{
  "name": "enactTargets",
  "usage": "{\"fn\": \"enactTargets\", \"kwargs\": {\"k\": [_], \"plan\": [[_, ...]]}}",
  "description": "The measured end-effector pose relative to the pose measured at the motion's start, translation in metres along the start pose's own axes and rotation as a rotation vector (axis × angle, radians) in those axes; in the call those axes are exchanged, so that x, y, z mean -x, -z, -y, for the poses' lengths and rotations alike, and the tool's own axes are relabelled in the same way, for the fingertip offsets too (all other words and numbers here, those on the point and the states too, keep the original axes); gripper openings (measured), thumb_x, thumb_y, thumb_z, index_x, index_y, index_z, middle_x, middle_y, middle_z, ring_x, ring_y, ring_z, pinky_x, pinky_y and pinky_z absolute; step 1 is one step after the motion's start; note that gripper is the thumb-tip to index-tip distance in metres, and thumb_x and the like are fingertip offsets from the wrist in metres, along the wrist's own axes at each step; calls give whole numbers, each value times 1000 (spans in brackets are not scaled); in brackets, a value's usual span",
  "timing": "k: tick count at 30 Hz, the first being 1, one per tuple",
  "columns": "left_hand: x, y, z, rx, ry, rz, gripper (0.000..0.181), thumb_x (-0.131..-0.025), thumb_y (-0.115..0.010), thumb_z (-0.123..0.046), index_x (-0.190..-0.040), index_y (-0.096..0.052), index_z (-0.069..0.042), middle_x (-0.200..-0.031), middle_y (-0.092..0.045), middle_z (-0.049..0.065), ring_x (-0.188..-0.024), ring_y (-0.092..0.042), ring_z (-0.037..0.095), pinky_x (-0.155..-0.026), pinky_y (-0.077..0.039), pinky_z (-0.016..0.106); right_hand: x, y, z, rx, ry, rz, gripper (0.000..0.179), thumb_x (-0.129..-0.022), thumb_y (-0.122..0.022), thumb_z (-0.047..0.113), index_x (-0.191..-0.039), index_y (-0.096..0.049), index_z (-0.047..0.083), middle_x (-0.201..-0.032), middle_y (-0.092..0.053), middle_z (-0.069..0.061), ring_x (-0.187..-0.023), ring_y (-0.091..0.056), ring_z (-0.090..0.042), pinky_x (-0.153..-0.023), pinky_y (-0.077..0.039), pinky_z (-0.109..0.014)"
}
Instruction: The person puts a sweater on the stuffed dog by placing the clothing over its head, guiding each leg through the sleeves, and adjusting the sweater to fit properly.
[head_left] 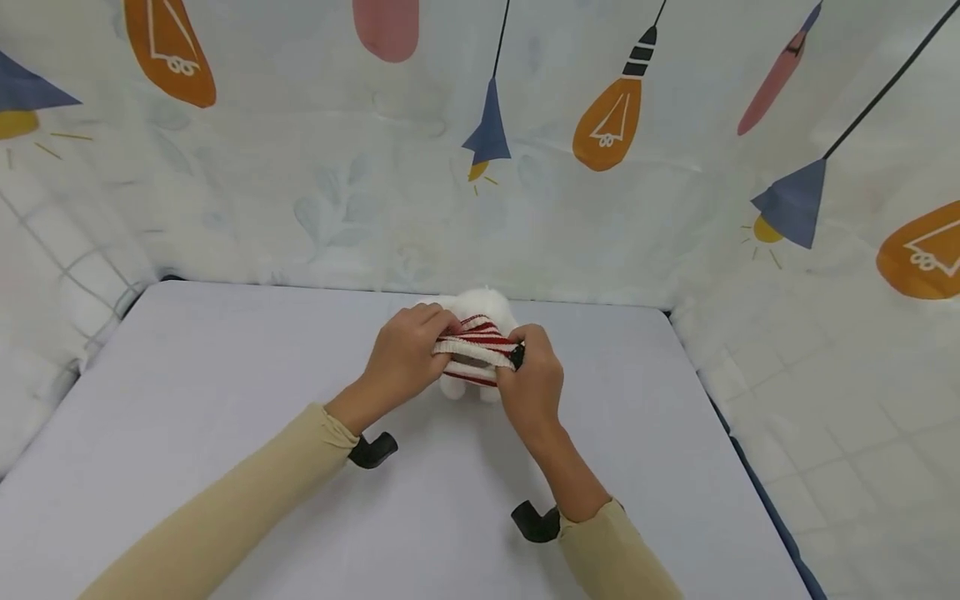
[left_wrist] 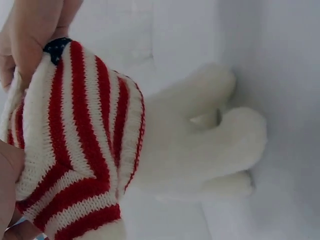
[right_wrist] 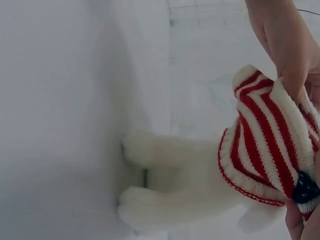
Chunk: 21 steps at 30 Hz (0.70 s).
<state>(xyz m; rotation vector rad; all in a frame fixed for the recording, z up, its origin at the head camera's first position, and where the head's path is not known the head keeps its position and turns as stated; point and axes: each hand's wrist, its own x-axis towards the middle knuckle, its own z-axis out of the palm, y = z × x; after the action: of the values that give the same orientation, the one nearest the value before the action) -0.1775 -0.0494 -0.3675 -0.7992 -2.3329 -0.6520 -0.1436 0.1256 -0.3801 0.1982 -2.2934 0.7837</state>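
Observation:
A white plush animal [head_left: 487,302] stands on its legs at the far middle of the table. A knitted sweater [head_left: 480,340] with red and white stripes covers part of its body; a navy patch [left_wrist: 57,50] with white specks sits on one side. My left hand [head_left: 408,350] pinches the left part of the sweater's white ribbed edge. At the other end of that edge, beside the patch, my right hand [head_left: 532,379] grips the knit. The edge is stretched between both hands. Below the sweater, white legs [right_wrist: 170,185] show. The toy's head cannot be made out clearly.
The white tabletop [head_left: 247,375] runs back to a pale curtain [head_left: 420,225] printed with lamps and bulbs. Dark edging [head_left: 765,492] follows the table's right side. A black curved piece [head_left: 372,450] sits by the left wrist, another black piece [head_left: 536,522] by the right.

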Motion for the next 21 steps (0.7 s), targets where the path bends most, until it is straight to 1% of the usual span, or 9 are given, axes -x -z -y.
{"fn": "enactTargets", "kwargs": {"k": [2, 4, 7, 11, 15, 18, 21], "plan": [[0, -5, 2, -20, 13, -1, 23, -64, -64, 2, -82, -58, -12, -78, -59, -1, -73, -54, 15, -65, -45, 30, 1, -2, -2, 26, 5, 5, 24, -72, -66, -4, -90, -52, 5, -89, -56, -5, -75, -62, -16, -60, -53, -29], [1, -10, 3, -29, 27, 1, 23, -62, -64, 2, -79, -54, -11, -75, -57, -1, -70, -51, 15, -63, -43, 29, 3, -4, -4, 57, 8, 17, 26, -71, -67, -3, -89, -51, 6, -90, -54, -5, -70, -61, -16, -57, -51, -28], [3, -16, 4, -31, 33, -16, 24, -61, -62, 2, -77, -50, -11, -72, -52, -1, -68, -47, 14, -61, -40, 29, 6, -7, -7, 95, 21, 23, 26, -71, -68, 0, -88, -50, 8, -91, -52, -3, -69, -60, -15, -56, -51, -28], [0, -18, 5, -31, 21, -77, 25, -60, -60, 4, -77, -50, -11, -71, -51, 0, -65, -46, 15, -59, -39, 30, 5, -11, -9, 95, 61, -24, 22, -73, -68, 1, -84, -49, 8, -93, -52, -4, -82, -59, -15, -63, -54, -30], [-7, -21, 7, -52, 26, -123, 27, -59, -60, 5, -78, -49, -10, -71, -49, 0, -65, -45, 15, -58, -38, 29, -2, -15, -12, 72, 75, -78, 21, -71, -65, -4, -81, -49, 5, -102, -54, -6, -95, -57, -17, -66, -54, -33], [-13, -23, 9, -53, 39, -125, 27, -59, -58, 4, -78, -47, -10, -77, -48, 1, -69, -44, 16, -61, -38, 30, -7, -18, -16, 22, 47, -69, 21, -71, -62, -5, -81, -47, 5, -110, -55, -7, -101, -55, -18, -69, -53, -33], [-18, -23, 11, -11, 55, -90, 27, -59, -55, 4, -79, -44, -10, -93, -54, 3, -78, -51, 17, -64, -39, 30, -13, -20, -18, -59, 8, -31, 17, -74, -59, -4, -82, -46, 4, -118, -55, -8, -107, -55, -19, -75, -52, -32]]}}
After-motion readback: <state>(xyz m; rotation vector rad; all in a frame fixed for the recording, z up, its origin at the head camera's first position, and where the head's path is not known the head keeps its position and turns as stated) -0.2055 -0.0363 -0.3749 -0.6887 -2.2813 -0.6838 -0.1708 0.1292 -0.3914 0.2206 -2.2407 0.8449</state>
